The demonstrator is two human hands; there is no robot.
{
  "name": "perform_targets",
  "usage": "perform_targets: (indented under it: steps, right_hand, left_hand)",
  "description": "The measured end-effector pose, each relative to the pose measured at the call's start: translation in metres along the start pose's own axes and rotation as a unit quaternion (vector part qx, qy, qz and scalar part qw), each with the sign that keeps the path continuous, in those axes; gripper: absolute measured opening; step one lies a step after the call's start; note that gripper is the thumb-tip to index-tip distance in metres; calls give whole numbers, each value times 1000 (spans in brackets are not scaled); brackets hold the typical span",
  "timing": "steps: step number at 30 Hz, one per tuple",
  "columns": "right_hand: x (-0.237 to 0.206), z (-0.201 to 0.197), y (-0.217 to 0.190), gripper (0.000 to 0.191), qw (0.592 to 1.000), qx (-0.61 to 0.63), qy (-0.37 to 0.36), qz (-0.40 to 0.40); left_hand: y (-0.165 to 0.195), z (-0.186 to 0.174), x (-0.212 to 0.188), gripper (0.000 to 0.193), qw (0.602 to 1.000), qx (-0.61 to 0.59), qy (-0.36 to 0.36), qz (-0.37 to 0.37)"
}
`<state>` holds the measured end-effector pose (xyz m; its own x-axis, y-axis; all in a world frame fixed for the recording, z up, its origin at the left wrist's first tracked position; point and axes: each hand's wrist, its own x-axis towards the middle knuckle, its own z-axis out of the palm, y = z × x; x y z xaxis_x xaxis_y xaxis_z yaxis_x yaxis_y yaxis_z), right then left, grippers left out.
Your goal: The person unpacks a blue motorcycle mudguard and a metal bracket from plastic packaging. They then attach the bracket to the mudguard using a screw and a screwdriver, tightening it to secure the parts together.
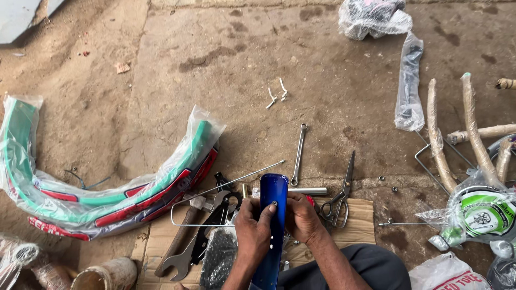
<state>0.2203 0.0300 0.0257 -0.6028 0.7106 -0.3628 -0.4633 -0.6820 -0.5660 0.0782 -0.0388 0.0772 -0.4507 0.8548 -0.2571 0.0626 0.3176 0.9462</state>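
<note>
At the far left, curved green and red mudguards (pixel 107 198) in clear plastic arc across the dirt, their right tip ending just beside a bent wire stay (pixel 215 193). Below them, on a sheet of cardboard (pixel 360 215), lie a hammer (pixel 183 231) and a big wrench (pixel 188 255). In the middle the left hand (pixel 253 228) and right hand (pixel 301 217) clasp a blue mudguard (pixel 273 225) from both sides, left thumb pressing its face near a small screw (the strip runs upright from the lap). A spanner (pixel 298 153) lies just above on open concrete, scissors (pixel 339 196) near the right hand. Farther right, wrapped tubes (pixel 438 139) and bags crowd the edge.
</note>
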Motion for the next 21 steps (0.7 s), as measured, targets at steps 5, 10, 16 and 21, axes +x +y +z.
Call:
perform_targets:
  steps: [5, 10, 16, 21]
  right_hand:
    - [-9, 3, 14, 21, 996, 21, 88, -29]
    - [-18, 13, 20, 34, 993, 38, 65, -86]
    - [-21, 17, 16, 45, 992, -48, 57, -106]
    - [-19, 11, 15, 50, 987, -101, 38, -118]
  left_hand:
    - [0, -1, 3, 22, 1000, -18, -1, 7]
    - [-4, -1, 6, 22, 997, -72, -16, 9]
    - [-6, -7, 10, 24, 992, -114, -42, -32]
    - [-6, -12, 12, 25, 993, -83, -63, -61]
